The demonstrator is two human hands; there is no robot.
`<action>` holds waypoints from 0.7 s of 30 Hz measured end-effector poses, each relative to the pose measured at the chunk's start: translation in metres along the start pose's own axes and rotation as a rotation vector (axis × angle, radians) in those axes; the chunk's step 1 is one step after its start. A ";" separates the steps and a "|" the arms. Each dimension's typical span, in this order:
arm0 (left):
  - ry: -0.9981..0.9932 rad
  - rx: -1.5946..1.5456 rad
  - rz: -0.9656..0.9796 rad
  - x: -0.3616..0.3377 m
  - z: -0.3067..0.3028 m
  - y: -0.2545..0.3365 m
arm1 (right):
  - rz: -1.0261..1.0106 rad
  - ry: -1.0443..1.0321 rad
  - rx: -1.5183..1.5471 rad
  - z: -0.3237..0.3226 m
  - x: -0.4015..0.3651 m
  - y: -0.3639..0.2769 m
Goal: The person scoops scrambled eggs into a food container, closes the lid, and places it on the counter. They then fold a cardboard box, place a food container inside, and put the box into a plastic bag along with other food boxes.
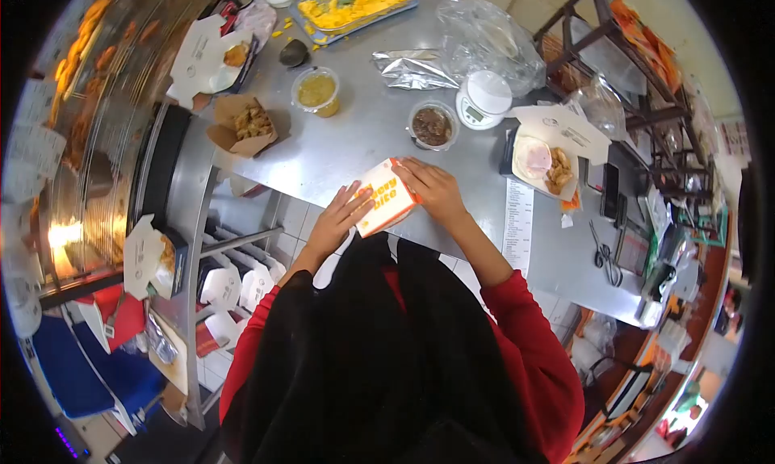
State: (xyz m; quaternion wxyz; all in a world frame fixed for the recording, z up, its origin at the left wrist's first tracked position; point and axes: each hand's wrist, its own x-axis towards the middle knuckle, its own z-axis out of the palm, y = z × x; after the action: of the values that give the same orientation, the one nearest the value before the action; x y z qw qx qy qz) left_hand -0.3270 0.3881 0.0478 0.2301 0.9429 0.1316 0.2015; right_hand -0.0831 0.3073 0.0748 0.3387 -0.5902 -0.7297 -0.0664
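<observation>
Two hands close on a food box at a steel counter.
The left hand (343, 214) and right hand (434, 188) grip the orange-and-white box (386, 198) at the counter's (355, 145) near edge, fingers curled round its ends.

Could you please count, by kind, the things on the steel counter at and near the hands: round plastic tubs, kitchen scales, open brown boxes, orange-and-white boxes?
Round clear plastic tubs: 2
White digital kitchen scale: 1
Open brown cardboard box of fried food: 1
Orange-and-white cardboard box, between the left hand and the right hand: 1
Total: 5
</observation>
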 end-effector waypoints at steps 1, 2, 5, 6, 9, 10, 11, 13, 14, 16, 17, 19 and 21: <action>-0.041 0.073 0.037 0.005 0.000 0.002 | 0.124 0.001 0.024 -0.001 -0.009 -0.002; -0.078 0.144 0.080 0.013 0.000 0.003 | 0.249 0.006 0.044 -0.001 -0.018 -0.003; -0.079 0.145 0.101 0.026 0.000 0.001 | 0.656 0.064 0.309 0.007 -0.068 -0.013; -0.145 0.130 0.063 0.030 0.000 0.000 | 0.700 0.108 0.401 0.013 -0.080 -0.023; -0.211 -0.067 0.099 0.065 0.000 0.004 | 0.842 0.119 0.764 0.017 -0.093 -0.053; -0.276 -0.028 0.171 0.081 0.000 0.013 | 0.745 0.137 0.646 0.020 -0.092 -0.063; -0.340 0.021 0.241 0.098 -0.007 0.022 | 0.644 0.153 0.535 0.023 -0.090 -0.071; -0.424 0.094 0.303 0.117 -0.003 0.021 | 0.803 0.167 0.734 0.025 -0.084 -0.066; -0.406 0.052 0.260 0.119 -0.001 0.020 | 0.784 0.174 0.658 0.028 -0.084 -0.058; -0.357 -0.045 0.203 0.119 -0.002 0.018 | 0.767 0.036 0.402 0.016 -0.071 -0.047; -0.323 -0.101 0.191 0.117 -0.003 0.015 | 0.736 -0.024 0.376 0.016 -0.065 -0.043; -0.272 -0.102 0.144 0.114 -0.005 0.011 | 0.662 -0.139 0.318 0.021 -0.051 -0.031; -0.243 -0.002 0.072 0.106 -0.006 0.010 | 0.580 -0.087 0.351 0.028 -0.043 -0.020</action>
State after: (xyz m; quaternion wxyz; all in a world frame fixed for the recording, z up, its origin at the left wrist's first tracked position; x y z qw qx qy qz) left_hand -0.2343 0.4175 0.0918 0.2380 0.9643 0.0686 0.0939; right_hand -0.1103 0.2803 0.0349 0.4086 -0.7081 -0.5455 0.1845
